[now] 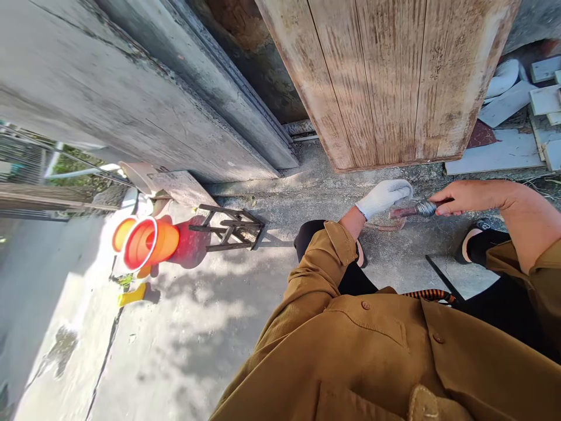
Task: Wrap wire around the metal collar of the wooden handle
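Pointing sideways, a wire-bound tool (414, 210) clamped in the fingers of the right hand (467, 197) aims its free end toward the nearby gloved left hand (382, 197); whether those fingers grip anything, I cannot tell.

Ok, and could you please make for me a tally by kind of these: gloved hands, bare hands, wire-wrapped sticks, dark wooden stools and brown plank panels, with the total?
Gloved left hand: 1
Bare right hand: 1
Wire-wrapped stick, in the bare hand: 1
Dark wooden stool: 1
Brown plank panel: 1
Total: 5
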